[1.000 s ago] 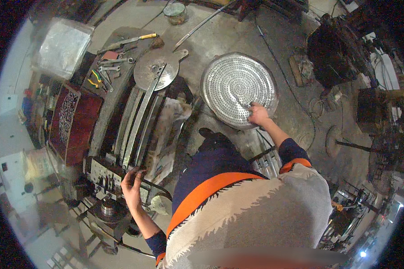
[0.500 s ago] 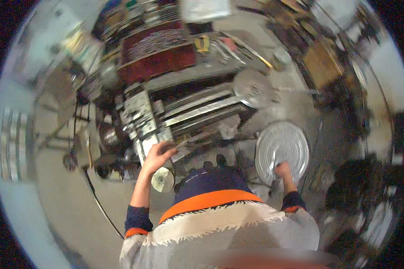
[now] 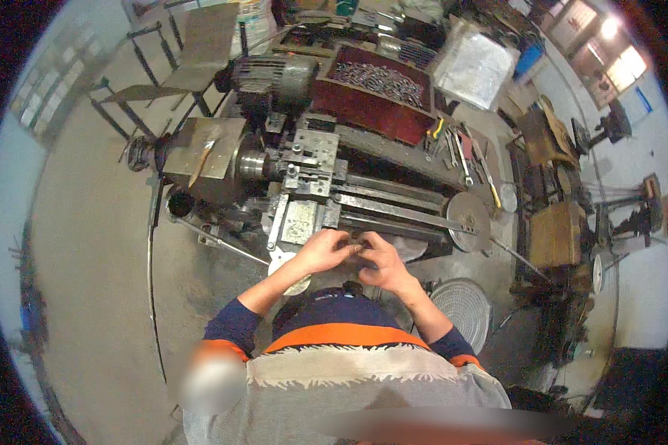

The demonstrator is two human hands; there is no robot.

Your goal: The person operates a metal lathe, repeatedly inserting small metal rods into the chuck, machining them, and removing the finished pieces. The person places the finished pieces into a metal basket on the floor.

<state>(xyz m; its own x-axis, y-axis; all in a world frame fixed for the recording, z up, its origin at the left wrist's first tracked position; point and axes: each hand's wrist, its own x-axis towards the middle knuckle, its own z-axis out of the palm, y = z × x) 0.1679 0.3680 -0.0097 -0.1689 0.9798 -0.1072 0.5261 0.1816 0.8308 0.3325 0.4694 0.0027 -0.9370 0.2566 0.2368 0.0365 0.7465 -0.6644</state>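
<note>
Both hands meet at the near edge of the lathe, right in front of the person's chest. The left hand and right hand have their fingers curled together around something small between them; what it is I cannot tell. A round metal disc lies on the floor just beside the right forearm. Wrenches lie on the far side of the machine bed, near a red tray of metal parts.
</note>
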